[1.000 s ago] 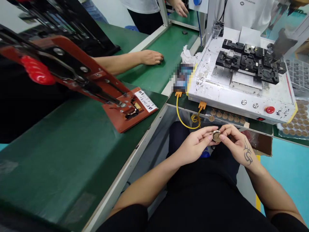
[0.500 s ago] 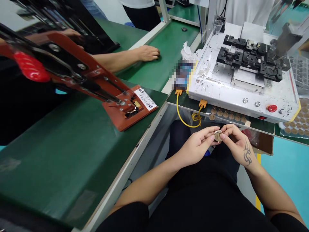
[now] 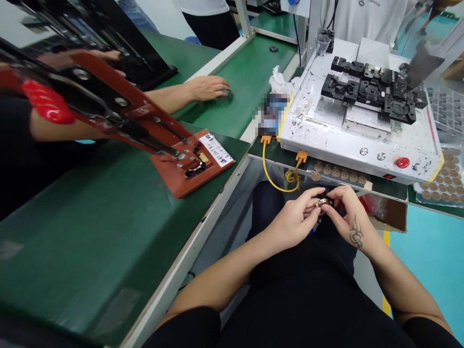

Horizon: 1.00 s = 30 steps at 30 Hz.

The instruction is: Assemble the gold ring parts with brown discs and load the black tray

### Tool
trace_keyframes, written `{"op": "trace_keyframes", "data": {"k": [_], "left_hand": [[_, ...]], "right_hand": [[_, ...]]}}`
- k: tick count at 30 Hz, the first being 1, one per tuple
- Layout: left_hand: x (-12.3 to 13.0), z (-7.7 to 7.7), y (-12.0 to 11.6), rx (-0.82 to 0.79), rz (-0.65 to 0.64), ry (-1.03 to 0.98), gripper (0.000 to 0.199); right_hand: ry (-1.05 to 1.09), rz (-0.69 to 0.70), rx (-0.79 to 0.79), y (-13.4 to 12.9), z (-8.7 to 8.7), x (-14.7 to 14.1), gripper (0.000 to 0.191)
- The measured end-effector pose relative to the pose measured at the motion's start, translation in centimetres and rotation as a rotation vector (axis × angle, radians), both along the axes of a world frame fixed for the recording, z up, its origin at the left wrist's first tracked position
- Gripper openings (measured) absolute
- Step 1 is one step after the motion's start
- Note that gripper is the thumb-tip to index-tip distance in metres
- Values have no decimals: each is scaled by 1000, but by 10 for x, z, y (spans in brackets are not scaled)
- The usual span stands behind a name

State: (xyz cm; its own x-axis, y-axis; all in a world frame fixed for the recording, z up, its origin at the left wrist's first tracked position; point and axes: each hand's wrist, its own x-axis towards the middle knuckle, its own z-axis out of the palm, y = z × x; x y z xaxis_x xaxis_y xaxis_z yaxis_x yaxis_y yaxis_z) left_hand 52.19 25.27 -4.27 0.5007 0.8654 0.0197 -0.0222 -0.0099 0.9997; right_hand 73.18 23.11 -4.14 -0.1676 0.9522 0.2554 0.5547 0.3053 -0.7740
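Note:
A small round metal piece (image 3: 322, 203), gold-coloured and shiny like a watch case, is pinched between both hands above the lap. My left hand (image 3: 295, 217) grips it from the left with thumb and fingers. From the right, the thumb and fingers of my right hand (image 3: 350, 212) close on the same piece. Its face is tilted and partly covered by the fingertips. Just beyond the hands lies a clear strip of round brown discs (image 3: 336, 172) at the bench edge.
A white machine (image 3: 326, 137) with black fixtures (image 3: 371, 89) stands ahead. A yellow cable (image 3: 266, 166) hangs at its left corner. A red press (image 3: 188, 179) stands on the green table (image 3: 90, 241) at left. A co-worker's hand (image 3: 208, 88) is behind it.
The round piece has tipped from facing up to a more edge-on angle, and both hands have shifted slightly left. The co-worker's hand has moved left with its fingers lifted.

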Motion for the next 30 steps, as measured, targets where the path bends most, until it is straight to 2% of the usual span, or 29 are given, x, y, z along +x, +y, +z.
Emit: {"op": "trace_keyframes", "data": {"k": [3, 5, 7, 9, 12, 19, 25, 30], "left_hand": [[-5, 7, 5, 40, -21, 55, 51], [-4, 9, 6, -35, 11, -27, 53], [-1, 8, 4, -137, 49, -132, 52], [3, 6, 1, -203, 96, -193, 42], [4, 7, -2, -210, 165, -183, 28], [-6, 27, -5, -133, 170, -83, 27], [-8, 29, -8, -129, 192, -62, 26], [-11, 30, -6, -119, 204, -42, 23]], "right_hand": [[28, 85, 10, 4, 4, 0, 13], [145, 32, -61, 5, 8, -3, 18], [317, -41, -206, 6, 11, -8, 26], [468, -89, -330, 6, 12, -13, 32], [581, -94, -381, 5, 10, -19, 35], [562, -72, -311, 2, 16, -25, 26], [589, -56, -348, 2, 18, -30, 30], [525, -25, -383, 6, 17, -31, 34]]}}
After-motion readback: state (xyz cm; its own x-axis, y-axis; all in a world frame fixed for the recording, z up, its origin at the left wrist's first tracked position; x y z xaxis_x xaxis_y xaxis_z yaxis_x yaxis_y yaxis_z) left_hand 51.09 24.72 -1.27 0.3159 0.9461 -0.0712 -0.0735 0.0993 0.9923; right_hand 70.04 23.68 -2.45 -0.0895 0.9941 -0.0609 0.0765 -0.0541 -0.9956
